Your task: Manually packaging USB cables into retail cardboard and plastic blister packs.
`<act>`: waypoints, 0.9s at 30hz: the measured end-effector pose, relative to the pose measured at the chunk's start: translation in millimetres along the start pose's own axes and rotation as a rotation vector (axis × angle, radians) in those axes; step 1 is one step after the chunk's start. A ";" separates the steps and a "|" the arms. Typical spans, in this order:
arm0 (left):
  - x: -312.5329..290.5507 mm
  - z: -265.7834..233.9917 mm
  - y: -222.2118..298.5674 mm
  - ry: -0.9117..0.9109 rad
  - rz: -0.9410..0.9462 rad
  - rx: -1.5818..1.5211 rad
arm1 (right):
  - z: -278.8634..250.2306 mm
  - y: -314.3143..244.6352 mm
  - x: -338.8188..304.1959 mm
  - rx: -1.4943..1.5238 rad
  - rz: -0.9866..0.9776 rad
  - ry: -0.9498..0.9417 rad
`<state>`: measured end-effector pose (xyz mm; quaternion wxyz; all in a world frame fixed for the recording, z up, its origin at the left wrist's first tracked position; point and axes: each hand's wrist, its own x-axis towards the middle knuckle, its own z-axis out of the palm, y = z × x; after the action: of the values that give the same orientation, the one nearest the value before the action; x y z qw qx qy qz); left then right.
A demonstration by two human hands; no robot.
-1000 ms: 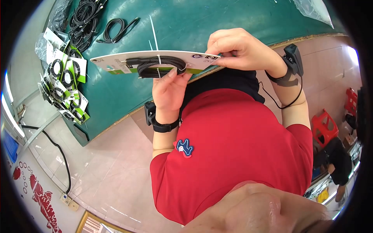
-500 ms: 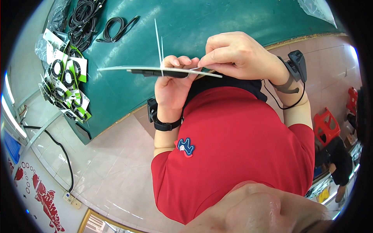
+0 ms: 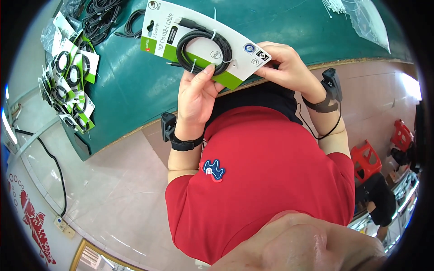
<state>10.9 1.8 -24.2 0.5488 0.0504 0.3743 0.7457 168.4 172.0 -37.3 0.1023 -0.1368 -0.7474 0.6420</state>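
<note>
A white and green cardboard backing card [image 3: 246, 34] faces up, tilted, over the near edge of the table. On its front lies a coiled black braided cable [image 3: 181, 52], bound to it by white zip ties [image 3: 194, 66]. My left hand [image 3: 197, 97] grips the card's lower edge, thumb pressed on the front by the coil. At the card's right end, my right hand [image 3: 289, 65] pinches the corner, its fingers partly hidden behind. One zip-tie tail [image 3: 215, 13] sticks up past the card's top edge.
On the green table [image 3: 135, 86], a pile of carded cables [image 3: 68, 86] lies at the left. Loose black cable coils [image 3: 101, 20] sit behind it. A clear bag [image 3: 368, 25] and white zip ties [image 3: 333, 6] are at the far right. Red stools [image 3: 366, 160] stand on the floor.
The card, seen edge-on before, has been turned so its front with the coiled cable shows. My right hand has moved from a zip-tie end to the card's right corner.
</note>
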 end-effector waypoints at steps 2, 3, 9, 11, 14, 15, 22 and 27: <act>0.5 -1.2 1.3 -0.012 -0.030 0.016 | 1.0 0.6 -0.9 -0.069 -0.068 0.040; 0.0 -1.7 1.5 -0.018 -0.045 0.024 | 3.2 1.0 -1.5 -0.077 -0.067 0.026; -1.5 -2.7 1.1 -0.003 -0.080 0.010 | 18.3 9.6 -6.8 0.035 -0.050 0.111; -2.3 -3.9 -0.3 -0.014 -0.099 0.011 | 22.8 11.5 -8.3 0.033 -0.082 0.127; -3.4 -4.1 1.6 -0.015 -0.100 0.007 | 31.7 10.1 -11.3 0.080 -0.130 0.182; -3.6 -4.1 1.9 -0.017 -0.105 0.010 | 34.6 10.4 -12.1 0.074 -0.129 0.176; -7.3 -5.1 0.0 -0.011 -0.123 0.004 | 40.3 12.8 -10.5 -0.089 -0.197 0.288; -6.6 -0.4 2.0 -0.008 -0.121 -0.027 | 39.4 3.4 -5.6 -0.120 -0.288 0.263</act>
<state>11.7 -4.2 -21.1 0.5950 0.0231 0.3643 0.7160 161.0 133.9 -46.6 0.2812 -0.1171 -0.7764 0.5517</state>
